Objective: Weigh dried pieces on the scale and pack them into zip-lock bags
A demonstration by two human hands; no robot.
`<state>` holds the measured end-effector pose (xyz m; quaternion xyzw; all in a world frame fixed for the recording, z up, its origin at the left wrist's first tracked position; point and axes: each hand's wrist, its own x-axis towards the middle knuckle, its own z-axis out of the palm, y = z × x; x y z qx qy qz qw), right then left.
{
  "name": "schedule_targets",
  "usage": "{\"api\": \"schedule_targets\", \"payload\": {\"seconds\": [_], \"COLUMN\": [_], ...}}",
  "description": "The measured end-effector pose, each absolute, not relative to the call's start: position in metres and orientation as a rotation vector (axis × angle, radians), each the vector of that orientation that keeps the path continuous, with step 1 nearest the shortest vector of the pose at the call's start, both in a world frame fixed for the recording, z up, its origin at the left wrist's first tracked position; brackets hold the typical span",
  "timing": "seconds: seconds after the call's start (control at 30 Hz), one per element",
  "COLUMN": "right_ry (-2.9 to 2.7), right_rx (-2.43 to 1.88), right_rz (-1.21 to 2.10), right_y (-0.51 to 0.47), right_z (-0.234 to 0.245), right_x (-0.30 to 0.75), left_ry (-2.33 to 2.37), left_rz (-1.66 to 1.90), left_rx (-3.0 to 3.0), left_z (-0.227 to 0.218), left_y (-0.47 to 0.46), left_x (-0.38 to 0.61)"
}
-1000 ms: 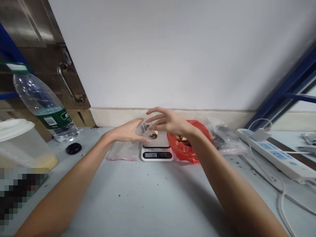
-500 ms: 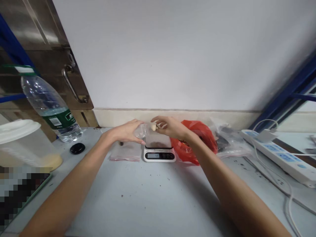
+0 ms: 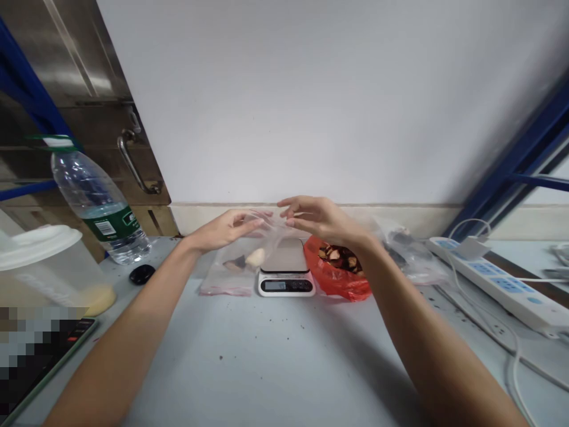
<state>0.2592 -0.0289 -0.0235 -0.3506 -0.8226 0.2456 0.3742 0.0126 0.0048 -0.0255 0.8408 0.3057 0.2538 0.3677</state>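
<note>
The thin clear plastic bag (image 3: 242, 255) is glossy and wrinkled. The small white plastic kitchen scale (image 3: 287, 273) carries a smooth plate of brushed metal. The thin red plastic bag (image 3: 340, 284) is shiny and crumpled. The clear plastic water bottle (image 3: 100, 204) is glossy. The grey table top (image 3: 267, 356) looks matt and smooth, and the steel cabinet door (image 3: 75, 53) has a brushed finish.
</note>
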Motion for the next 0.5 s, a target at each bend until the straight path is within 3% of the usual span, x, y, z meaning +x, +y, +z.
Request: {"api": "schedule_targets", "payload": {"seconds": [0.23,0.5], "right_ry": [-1.966,-1.838], "right_rx": [-0.892,-0.87], "right_rz": [0.813,0.778], "right_y": [-0.023,-0.025], "right_z": [-0.033,-0.025], "right_x": [0.249,0.253], "left_ry": [0.834,0.924], "left_rz": [0.889,1.212], "left_rx": [1.97,1.807], "left_z": [-0.029,-0.023], "left_y": [0.008,0.0], "left_x": [0.019,0.026]}}
